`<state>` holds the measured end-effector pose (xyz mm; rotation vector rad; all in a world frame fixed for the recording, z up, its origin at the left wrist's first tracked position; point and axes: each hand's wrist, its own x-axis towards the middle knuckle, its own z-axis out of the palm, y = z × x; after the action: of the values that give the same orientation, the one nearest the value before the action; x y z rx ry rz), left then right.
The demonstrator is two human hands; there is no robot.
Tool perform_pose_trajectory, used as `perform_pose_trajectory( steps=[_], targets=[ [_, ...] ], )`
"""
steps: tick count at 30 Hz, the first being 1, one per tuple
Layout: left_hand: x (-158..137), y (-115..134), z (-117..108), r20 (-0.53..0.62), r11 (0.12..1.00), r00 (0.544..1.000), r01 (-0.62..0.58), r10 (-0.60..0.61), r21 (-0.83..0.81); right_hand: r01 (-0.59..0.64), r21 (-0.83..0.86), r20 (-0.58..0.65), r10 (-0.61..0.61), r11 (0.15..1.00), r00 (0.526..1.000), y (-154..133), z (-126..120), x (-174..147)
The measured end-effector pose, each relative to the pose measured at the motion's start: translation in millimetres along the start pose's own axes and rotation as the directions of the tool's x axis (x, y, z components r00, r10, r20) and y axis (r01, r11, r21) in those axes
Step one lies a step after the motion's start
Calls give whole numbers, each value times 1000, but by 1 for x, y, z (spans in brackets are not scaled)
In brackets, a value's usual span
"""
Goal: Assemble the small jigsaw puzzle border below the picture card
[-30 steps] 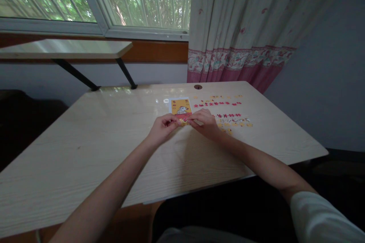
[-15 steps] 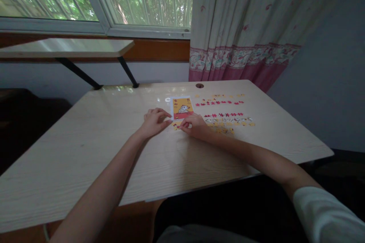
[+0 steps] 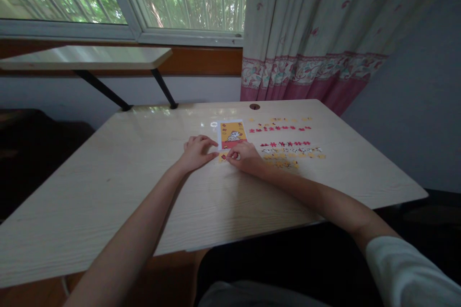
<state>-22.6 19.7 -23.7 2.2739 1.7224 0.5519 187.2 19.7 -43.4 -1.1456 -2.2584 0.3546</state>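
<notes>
Small yellow joined jigsaw pieces (image 3: 222,158) with a red patch lie flat on the table, just below a picture card (image 3: 227,130). The card shows a white animal on a yellow and red ground. My left hand (image 3: 197,152) rests at the left of the pieces, thumb and forefinger apart, fingertips near the card's lower left corner. From the right, my right hand (image 3: 247,158) reaches in with thumb and forefinger pinched at the pieces' right side. A puzzle piece seems to be between those fingertips, mostly hidden. The right hand also covers the card's lower right corner.
Loose jigsaw pieces lie in rows to the right: yellow (image 3: 279,119) and red (image 3: 279,129) at the back, then red (image 3: 288,144), white (image 3: 291,150) and yellow (image 3: 295,157). A raised shelf (image 3: 108,57) stands back left. The table (image 3: 118,192) has a cable hole (image 3: 254,106) near a curtain (image 3: 284,72).
The view has shifted slightly. My right fingertips have moved slightly at the yellow pieces, where a red patch now shows more clearly. My left hand stays about where it was.
</notes>
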Motion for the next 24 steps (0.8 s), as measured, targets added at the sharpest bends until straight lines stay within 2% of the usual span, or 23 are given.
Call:
perform_pose_trajectory(
  steps=[14, 24],
  targets=[
    [1, -6, 3, 24, 999, 998, -52, 52, 6, 7, -49, -20, -8, 999, 1000, -2, 3, -2],
    [1, -11, 4, -31, 992, 993, -117, 116, -45, 13, -103, -11, -14, 995, 1000, -10, -2, -2]
  ],
)
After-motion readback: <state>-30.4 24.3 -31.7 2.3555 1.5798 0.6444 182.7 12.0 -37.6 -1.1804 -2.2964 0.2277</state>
